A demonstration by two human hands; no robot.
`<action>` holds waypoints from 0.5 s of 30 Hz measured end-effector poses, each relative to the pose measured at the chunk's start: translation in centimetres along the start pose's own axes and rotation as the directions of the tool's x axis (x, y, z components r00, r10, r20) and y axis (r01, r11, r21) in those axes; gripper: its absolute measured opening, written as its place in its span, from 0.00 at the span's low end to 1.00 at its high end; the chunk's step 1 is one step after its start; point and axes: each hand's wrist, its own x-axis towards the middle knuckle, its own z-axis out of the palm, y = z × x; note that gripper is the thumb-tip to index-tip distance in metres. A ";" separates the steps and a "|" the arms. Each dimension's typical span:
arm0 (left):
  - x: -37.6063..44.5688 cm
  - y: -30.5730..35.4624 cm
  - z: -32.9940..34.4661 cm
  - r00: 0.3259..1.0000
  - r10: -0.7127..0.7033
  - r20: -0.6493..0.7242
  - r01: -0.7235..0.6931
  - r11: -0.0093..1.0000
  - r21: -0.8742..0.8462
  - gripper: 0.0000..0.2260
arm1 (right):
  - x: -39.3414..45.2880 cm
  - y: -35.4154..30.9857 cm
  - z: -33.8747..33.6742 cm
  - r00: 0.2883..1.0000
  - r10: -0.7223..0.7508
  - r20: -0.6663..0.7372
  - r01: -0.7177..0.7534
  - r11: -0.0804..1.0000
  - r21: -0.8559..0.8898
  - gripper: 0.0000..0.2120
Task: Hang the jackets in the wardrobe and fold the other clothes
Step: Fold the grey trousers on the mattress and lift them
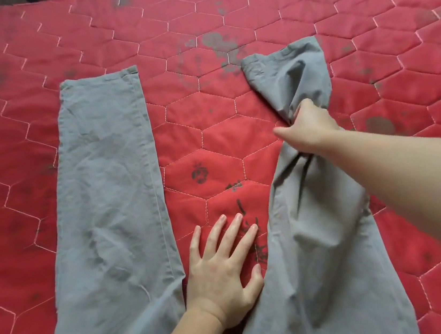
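Grey trousers (112, 209) lie spread on a red quilted bed cover, the two legs pointing away from me. The left leg lies flat and smooth. The right leg (315, 238) is bunched and twisted about halfway up. My right hand (309, 127) grips that bunched cloth, fingers curled into the fabric. My left hand (225, 272) rests flat on the bed cover between the two legs, fingers spread and straight, holding nothing. The waist of the trousers is below the frame, out of sight.
The red quilted cover (222, 20) with hexagon stitching and dark grey stains fills the whole view. Its far edge runs along the top of the frame. No other clothes or hangers are in view.
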 end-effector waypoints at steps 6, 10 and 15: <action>0.1 -0.1 -0.1 1.000 0.007 -0.018 -0.008 1.000 -0.003 0.29 | 0.1 -1.1 1.4 0.936 -0.080 -0.344 0.196 0.928 0.316 0.08; 0.3 0.0 -0.2 1.000 0.008 -0.014 -0.008 1.000 -0.004 0.29 | 2.2 0.5 -0.9 0.906 0.370 -0.206 -0.159 0.749 0.643 0.32; 0.1 -0.2 -0.1 1.000 0.005 -0.008 -0.005 1.000 0.001 0.29 | 2.2 -2.0 -2.0 0.930 -0.010 -0.369 0.134 0.941 0.312 0.05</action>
